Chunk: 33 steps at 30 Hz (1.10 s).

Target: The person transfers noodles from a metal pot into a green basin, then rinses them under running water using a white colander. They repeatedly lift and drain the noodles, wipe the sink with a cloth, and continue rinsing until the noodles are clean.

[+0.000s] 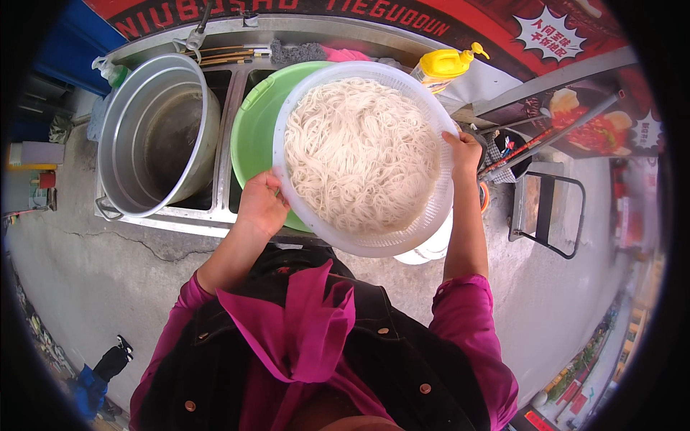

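A white plastic colander (285,124) full of pale noodles (361,156) is held level between my two hands. My left hand (265,202) grips its rim at the lower left, and my right hand (464,153) grips the rim at the right. The colander overlaps a green plastic basin (259,129), which sits over a basin of the stainless steel sink (222,156). To the left, a large aluminium pot (156,134) rests tilted over another sink basin, its dark inside showing.
Behind the sink edge stand a yellow pump bottle (443,64), a grey fluffy cloth (296,53) and chopsticks or thin sticks (223,55). A faucet (195,40) rises behind the pot. A black-framed cart (545,207) stands on the floor at right. A person (99,377) is at lower left.
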{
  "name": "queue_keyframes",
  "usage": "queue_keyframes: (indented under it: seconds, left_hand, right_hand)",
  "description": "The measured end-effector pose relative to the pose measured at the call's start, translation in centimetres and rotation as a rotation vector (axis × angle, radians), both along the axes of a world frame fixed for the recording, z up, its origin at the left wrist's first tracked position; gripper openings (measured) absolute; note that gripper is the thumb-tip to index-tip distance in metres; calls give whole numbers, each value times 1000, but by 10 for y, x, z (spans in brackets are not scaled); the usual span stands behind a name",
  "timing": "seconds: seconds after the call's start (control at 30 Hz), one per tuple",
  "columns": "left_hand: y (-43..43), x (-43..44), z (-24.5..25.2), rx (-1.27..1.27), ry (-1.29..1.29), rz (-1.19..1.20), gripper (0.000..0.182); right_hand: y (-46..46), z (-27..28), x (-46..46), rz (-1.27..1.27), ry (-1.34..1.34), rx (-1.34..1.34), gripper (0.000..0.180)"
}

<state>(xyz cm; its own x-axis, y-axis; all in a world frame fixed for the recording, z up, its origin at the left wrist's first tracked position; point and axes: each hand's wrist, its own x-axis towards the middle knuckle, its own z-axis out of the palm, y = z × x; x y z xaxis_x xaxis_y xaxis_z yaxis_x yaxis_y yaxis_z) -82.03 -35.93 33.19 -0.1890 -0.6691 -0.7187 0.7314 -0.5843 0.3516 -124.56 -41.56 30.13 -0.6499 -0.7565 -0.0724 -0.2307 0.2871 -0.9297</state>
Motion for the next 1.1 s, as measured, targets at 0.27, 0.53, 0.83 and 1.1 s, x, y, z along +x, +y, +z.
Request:
queue_keyframes:
  seconds: [0.27,0.53,0.83,1.1]
  left_hand:
    - [42,-65,6,84,-47,-113,38]
    - [59,-83,6,29,-100,-194,27]
    - [56,-78,-19,-60,-116,-289,14]
    - [49,-73,-29,-50,-122,-350,14]
  right_hand:
    - [59,6,-67,-68,33,94,19]
    - [78,-23,-92,-120,89,81,23]
    - [80,-27,-101,-98,294,210,46]
    - [77,-17,-94,-75,339,219,45]
